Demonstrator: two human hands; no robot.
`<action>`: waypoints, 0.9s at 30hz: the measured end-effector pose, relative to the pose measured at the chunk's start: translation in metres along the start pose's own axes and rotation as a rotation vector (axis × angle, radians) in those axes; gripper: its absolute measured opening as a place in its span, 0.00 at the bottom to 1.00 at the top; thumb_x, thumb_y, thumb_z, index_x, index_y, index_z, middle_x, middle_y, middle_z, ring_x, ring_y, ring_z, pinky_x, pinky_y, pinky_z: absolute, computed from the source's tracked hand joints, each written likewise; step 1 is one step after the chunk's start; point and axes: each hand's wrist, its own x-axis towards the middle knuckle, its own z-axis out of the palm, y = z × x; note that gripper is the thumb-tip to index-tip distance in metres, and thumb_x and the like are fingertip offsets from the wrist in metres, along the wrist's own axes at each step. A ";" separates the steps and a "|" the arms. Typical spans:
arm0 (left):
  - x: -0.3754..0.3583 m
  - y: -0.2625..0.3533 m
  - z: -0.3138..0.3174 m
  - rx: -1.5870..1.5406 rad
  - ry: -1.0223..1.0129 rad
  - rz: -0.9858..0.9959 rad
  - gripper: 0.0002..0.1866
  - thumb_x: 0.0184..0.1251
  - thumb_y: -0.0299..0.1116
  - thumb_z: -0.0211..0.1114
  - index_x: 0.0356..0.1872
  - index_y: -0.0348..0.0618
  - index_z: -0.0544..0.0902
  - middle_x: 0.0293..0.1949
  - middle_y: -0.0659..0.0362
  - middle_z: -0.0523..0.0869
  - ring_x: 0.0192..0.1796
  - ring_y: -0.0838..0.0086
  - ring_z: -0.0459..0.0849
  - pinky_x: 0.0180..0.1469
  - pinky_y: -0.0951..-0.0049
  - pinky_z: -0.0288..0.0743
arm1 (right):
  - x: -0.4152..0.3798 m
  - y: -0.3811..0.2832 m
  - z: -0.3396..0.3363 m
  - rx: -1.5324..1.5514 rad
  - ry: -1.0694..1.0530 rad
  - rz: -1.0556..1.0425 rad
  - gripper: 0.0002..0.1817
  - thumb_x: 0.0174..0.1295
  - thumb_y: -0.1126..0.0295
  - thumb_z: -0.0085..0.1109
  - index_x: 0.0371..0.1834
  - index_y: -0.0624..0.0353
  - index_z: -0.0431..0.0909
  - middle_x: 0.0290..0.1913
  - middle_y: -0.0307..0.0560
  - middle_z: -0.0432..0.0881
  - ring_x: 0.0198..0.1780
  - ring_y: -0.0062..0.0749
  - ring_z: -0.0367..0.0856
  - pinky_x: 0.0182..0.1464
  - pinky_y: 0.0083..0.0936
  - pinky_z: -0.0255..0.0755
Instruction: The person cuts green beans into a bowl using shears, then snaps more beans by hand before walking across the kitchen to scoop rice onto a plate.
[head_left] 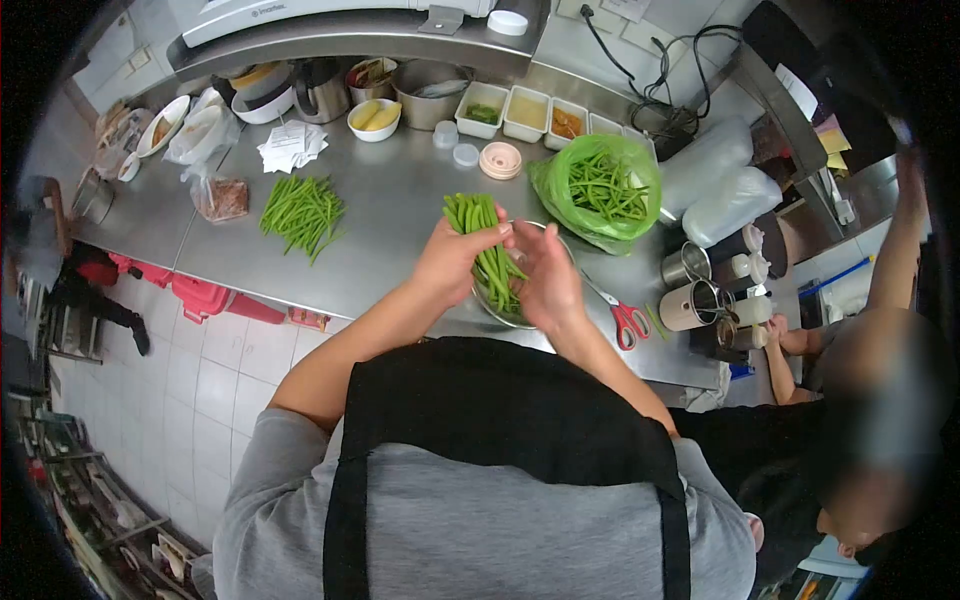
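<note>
My left hand (pixel 448 258) is closed around a bunch of green beans (pixel 492 262), its thumb lying across them. Cupped beside the bunch, my right hand (pixel 552 285) has its fingers apart; whether it touches the bean ends is hard to tell. Under both hands sits a round metal bowl (pixel 512 321), mostly hidden by them. Red-handled scissors (pixel 628 322) lie just right of the bowl. A green plastic bag (pixel 557 205) full of green beans (pixel 605 185) stands behind my right hand. To the left, a loose pile of green beans (pixel 300 215) rests on the steel counter (pixel 375 215).
Along the back stand a bowl of yellow pieces (pixel 374 118), a metal pot (pixel 430 88) and white food tubs (pixel 525 112). Metal canisters (pixel 688 303) and bottles (pixel 750 300) line the right side. Another person (pixel 850 390) works close on my right.
</note>
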 end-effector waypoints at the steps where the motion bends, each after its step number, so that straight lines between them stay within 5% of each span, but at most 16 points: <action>1: 0.006 -0.003 0.003 0.137 0.014 0.112 0.13 0.54 0.20 0.64 0.40 0.40 0.74 0.33 0.62 0.79 0.35 0.77 0.78 0.40 0.76 0.73 | -0.003 0.006 -0.003 0.189 -0.050 0.099 0.27 0.68 0.46 0.36 0.60 0.53 0.65 0.57 0.42 0.70 0.59 0.35 0.66 0.55 0.41 0.62; 8: 0.005 -0.036 0.037 0.374 -0.048 0.337 0.14 0.51 0.23 0.67 0.39 0.40 0.74 0.33 0.63 0.80 0.39 0.81 0.78 0.43 0.78 0.73 | 0.001 0.021 -0.001 0.513 -0.099 0.144 0.19 0.70 0.55 0.34 0.55 0.49 0.69 0.55 0.37 0.73 0.56 0.29 0.72 0.58 0.34 0.67; 9: 0.008 -0.047 0.033 0.417 -0.023 0.306 0.15 0.47 0.25 0.68 0.37 0.41 0.75 0.33 0.61 0.80 0.40 0.76 0.79 0.46 0.74 0.72 | 0.010 0.034 -0.013 0.534 -0.128 0.140 0.18 0.70 0.56 0.36 0.54 0.51 0.70 0.54 0.39 0.74 0.56 0.31 0.73 0.59 0.36 0.66; 12: 0.009 -0.051 0.022 1.112 -0.108 0.619 0.14 0.48 0.29 0.69 0.35 0.44 0.75 0.37 0.57 0.80 0.41 0.67 0.79 0.51 0.65 0.70 | 0.020 0.029 -0.033 0.584 -0.361 0.028 0.17 0.69 0.58 0.38 0.51 0.54 0.71 0.52 0.42 0.75 0.55 0.32 0.73 0.59 0.36 0.66; 13: 0.013 -0.052 0.022 1.088 -0.094 0.674 0.13 0.44 0.35 0.71 0.31 0.46 0.77 0.37 0.55 0.80 0.44 0.61 0.79 0.54 0.60 0.67 | 0.008 0.025 -0.031 0.674 -0.394 0.008 0.16 0.68 0.58 0.41 0.48 0.55 0.72 0.51 0.42 0.76 0.54 0.32 0.74 0.59 0.35 0.66; 16: 0.021 -0.047 0.020 1.319 -0.050 0.801 0.16 0.46 0.31 0.70 0.37 0.44 0.76 0.38 0.56 0.80 0.47 0.67 0.79 0.53 0.64 0.69 | 0.010 0.015 -0.022 0.560 -0.077 0.029 0.15 0.68 0.58 0.42 0.47 0.54 0.72 0.51 0.41 0.76 0.54 0.31 0.74 0.59 0.34 0.67; 19: 0.022 -0.059 0.028 0.566 -0.083 0.501 0.21 0.42 0.27 0.69 0.41 0.43 0.75 0.35 0.60 0.80 0.41 0.70 0.79 0.54 0.68 0.66 | 0.026 0.026 -0.035 0.696 -0.166 0.038 0.15 0.67 0.57 0.44 0.50 0.52 0.72 0.52 0.38 0.76 0.56 0.29 0.73 0.59 0.32 0.66; 22: 0.029 -0.047 0.027 0.663 -0.040 0.309 0.23 0.47 0.20 0.68 0.46 0.40 0.71 0.38 0.60 0.77 0.42 0.79 0.77 0.44 0.77 0.73 | 0.026 0.024 -0.025 0.505 -0.112 -0.019 0.18 0.68 0.54 0.41 0.54 0.50 0.70 0.55 0.38 0.74 0.58 0.30 0.71 0.61 0.33 0.64; 25: 0.043 -0.047 0.027 0.266 0.105 0.256 0.18 0.49 0.22 0.66 0.43 0.41 0.73 0.30 0.63 0.77 0.36 0.82 0.76 0.40 0.79 0.71 | 0.023 0.017 -0.017 0.597 -0.052 0.134 0.22 0.68 0.51 0.38 0.59 0.49 0.68 0.59 0.39 0.71 0.60 0.32 0.69 0.64 0.36 0.59; 27: 0.044 -0.046 0.026 0.302 0.124 0.252 0.18 0.49 0.21 0.66 0.43 0.42 0.73 0.31 0.63 0.76 0.36 0.82 0.75 0.41 0.79 0.71 | 0.027 0.023 -0.023 0.629 -0.086 0.115 0.23 0.68 0.50 0.38 0.59 0.49 0.68 0.59 0.40 0.71 0.61 0.33 0.69 0.65 0.37 0.58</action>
